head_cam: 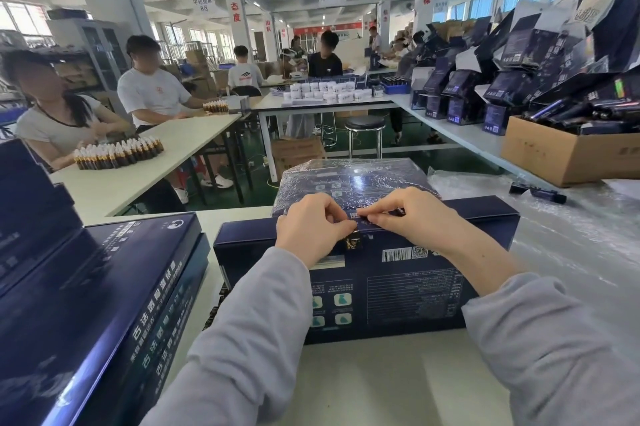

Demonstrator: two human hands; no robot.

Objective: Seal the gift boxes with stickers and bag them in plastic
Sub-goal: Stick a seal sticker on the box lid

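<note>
Your grey sleeves reach in over the white table. The dark gift box stands on edge right in front of you. Left hand and right hand meet at its top edge, fingers curled, pinching the sticker at the seam. Just behind sits a plastic-wrapped box, with stacked boxes to your left.

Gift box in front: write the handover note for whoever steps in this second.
Left hand and right hand both pinch a sticker at the top edge of the gift box, which rests on the table.
Done: one bagged box lies behind it.
Left: press the sticker on, bag this box in plastic from the right, then likely the stacked boxes at left.
</note>
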